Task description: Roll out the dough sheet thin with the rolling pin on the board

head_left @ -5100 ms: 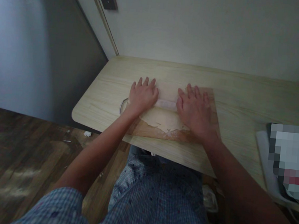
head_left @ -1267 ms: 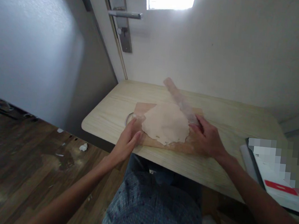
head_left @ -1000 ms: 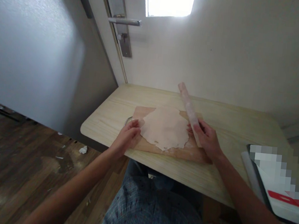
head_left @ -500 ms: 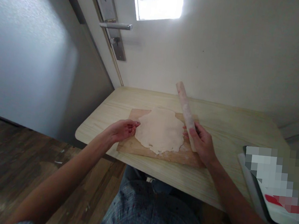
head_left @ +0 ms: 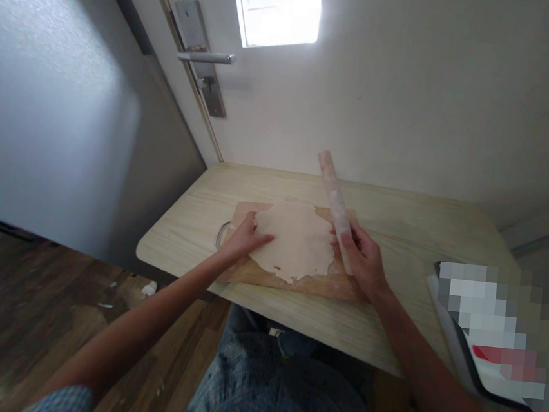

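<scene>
A thin, flattened sheet of dough with a ragged edge lies on a wooden cutting board. My left hand is at the dough's left edge, its thumb stretched over the top and apart from the fingers; the fingertips are partly hidden. My right hand is wrapped round the lower end of a floury rolling pin. The pin slants up and to the left, its far end past the board. Some fingers of that hand come close to the dough's right edge.
The board rests on a pale wooden table against a white door with a metal handle. A metal loop shows at the board's left side. A dark-edged flat object, partly pixelated, lies at the table's right.
My left hand has gone from closed fingers at the dough's left edge to a spread thumb over it. The metal loop has come into sight. My right hand still holds the rolling pin.
</scene>
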`<state>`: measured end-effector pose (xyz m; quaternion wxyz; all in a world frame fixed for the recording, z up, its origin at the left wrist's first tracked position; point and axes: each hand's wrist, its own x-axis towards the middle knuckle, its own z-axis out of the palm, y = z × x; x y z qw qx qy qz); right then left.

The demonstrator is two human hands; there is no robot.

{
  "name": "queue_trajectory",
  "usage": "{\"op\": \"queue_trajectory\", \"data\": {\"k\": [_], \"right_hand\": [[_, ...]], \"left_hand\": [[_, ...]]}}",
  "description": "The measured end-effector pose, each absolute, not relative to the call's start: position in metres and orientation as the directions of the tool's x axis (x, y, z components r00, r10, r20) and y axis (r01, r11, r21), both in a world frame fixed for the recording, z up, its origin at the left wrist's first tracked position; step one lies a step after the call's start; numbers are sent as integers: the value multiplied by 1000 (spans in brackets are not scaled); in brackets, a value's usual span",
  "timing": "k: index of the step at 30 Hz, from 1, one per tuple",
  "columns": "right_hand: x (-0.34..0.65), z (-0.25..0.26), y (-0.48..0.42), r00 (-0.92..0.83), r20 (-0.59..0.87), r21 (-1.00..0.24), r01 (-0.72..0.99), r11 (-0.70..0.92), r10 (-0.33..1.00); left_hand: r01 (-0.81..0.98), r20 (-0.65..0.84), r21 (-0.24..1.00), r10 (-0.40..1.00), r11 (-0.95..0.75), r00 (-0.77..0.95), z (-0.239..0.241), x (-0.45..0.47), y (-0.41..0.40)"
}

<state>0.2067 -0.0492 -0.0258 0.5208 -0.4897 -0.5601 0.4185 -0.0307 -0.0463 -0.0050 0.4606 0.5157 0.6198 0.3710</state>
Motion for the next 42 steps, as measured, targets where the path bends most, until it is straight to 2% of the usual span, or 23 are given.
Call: {"op": "queue_trajectory", "data": {"k": [3,6,8,12,16,19,21,23,25,28,30,33,36,42], "right_hand": [[207,-25,-49,46,203,-972,133,195,978],[206,-25,-50,92,247,-958,170,229,965],[206,-26,-50,116,294,-940,217,264,949],[206,-28,-52,84,349,-899,313,307,933],[204,-28,-54,-30,390,-817,450,361,920],[203,-27,-56,-151,450,-687,572,449,880],[201,-26,-59,-305,473,-515,665,540,827],[199,-23,-62,-466,453,-299,724,622,760],[197,-21,-68,-571,427,-119,734,669,702],[196,-20,-80,-604,415,-1,748,664,681],[195,-20,-89,-551,407,4,799,601,729],[191,-20,-97,-443,379,-43,869,494,813],[187,-18,-90,-390,347,-89,892,444,853],[182,-11,-44,-258,286,-103,949,297,923]], "left_hand": [[342,-141,933,988,111,65,-5,-32,-44],[320,-159,944,958,77,238,4,-34,-39],[367,-167,930,929,37,331,10,-36,-32],[620,-64,782,980,-69,190,13,-41,-11],[658,133,746,991,-107,10,15,-44,0],[680,368,702,925,-212,-92,24,-47,-6],[734,488,617,870,-284,-74,31,-49,-15],[809,540,479,841,-341,35,35,-50,-28],[855,493,343,849,-389,189,32,-49,-41],[870,311,217,876,-443,369,17,-45,-60],[882,229,129,879,-453,418,4,-41,-69],[908,219,34,889,-418,401,-9,-36,-73],[921,238,33,898,-388,369,-12,-30,-62],[946,227,85,930,-313,288,-4,-9,-14]]}}
